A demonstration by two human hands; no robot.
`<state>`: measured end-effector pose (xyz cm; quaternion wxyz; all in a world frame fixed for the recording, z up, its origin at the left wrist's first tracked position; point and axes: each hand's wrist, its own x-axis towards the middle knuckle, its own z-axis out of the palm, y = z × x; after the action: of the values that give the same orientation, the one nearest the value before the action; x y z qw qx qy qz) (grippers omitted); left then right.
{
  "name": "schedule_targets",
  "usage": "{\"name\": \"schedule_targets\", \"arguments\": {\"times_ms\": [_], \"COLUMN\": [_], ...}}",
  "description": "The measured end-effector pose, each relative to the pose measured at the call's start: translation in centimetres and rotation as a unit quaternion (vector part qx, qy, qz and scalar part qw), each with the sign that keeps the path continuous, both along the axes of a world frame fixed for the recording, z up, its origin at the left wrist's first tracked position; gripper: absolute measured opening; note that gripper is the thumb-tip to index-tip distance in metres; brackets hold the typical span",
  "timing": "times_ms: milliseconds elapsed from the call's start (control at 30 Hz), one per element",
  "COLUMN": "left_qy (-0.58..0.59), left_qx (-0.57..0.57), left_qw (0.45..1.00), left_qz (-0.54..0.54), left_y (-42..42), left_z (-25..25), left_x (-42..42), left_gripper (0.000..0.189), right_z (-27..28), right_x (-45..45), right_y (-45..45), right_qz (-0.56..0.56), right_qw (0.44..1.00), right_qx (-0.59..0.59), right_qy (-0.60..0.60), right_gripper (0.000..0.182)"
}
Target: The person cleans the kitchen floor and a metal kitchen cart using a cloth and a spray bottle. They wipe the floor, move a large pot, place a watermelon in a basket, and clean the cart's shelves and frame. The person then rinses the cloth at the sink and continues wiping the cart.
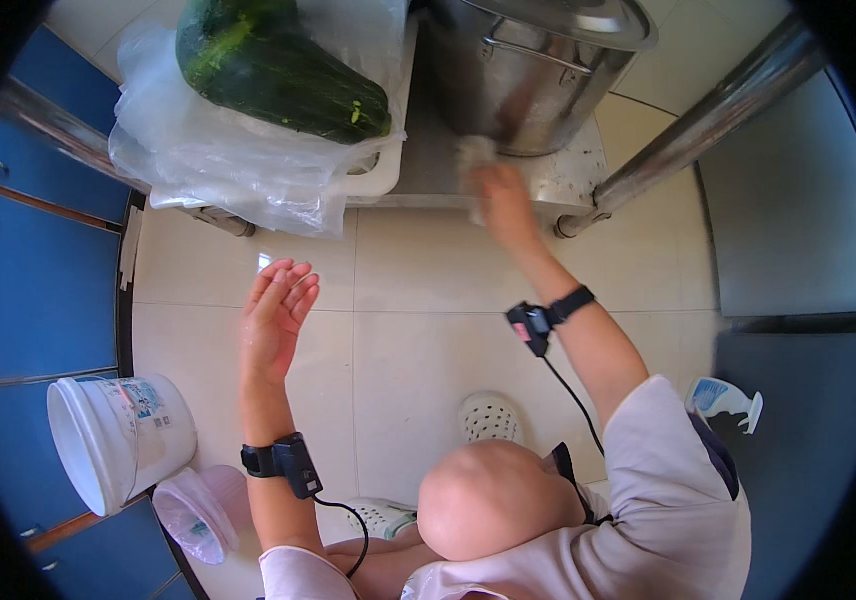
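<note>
My right hand (504,201), blurred, is shut on a crumpled pale cloth (477,154) at the metal shelf (428,154). Just beyond the cloth stands a lidded stainless steel stockpot (525,82) with a wire side handle. My left hand (278,311) holds nothing; its palm is turned partly up and its fingers are slightly bent, above the floor. Past that hand, a large dark green gourd (278,82) lies on clear plastic bags (195,150), which drape over a white plastic tray (386,169) on the shelf's left part.
Round metal legs (705,124) flank the shelf. Blue cabinets (37,292) line the left side, with a white bucket (165,427) and a pink bag-lined bin (229,491) beside them. At right are a grey appliance-like panel (788,202) and a spray bottle (717,397).
</note>
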<state>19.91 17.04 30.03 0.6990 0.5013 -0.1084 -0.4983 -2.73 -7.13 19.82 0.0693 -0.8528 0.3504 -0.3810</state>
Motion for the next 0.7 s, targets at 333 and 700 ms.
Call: {"name": "schedule_targets", "arguments": {"times_ms": [333,700], "left_qy": [-0.017,-0.004], "left_qx": [0.033,0.014], "left_qw": [0.999,0.999], "left_qz": [-0.012,-0.032], "left_y": [1.6,0.8], "left_z": [0.7,0.7], "left_x": [0.6,0.2], "left_gripper": [0.020,0.022], "right_z": [0.9,0.2], "right_x": [10.5,7.4], "right_y": [-3.9,3.3], "right_qz": [0.000,0.186], "right_qw": [0.993,0.979], "right_qx": [0.006,0.071], "right_qy": [-0.116,-0.034], "right_gripper": [0.029,0.033]}}
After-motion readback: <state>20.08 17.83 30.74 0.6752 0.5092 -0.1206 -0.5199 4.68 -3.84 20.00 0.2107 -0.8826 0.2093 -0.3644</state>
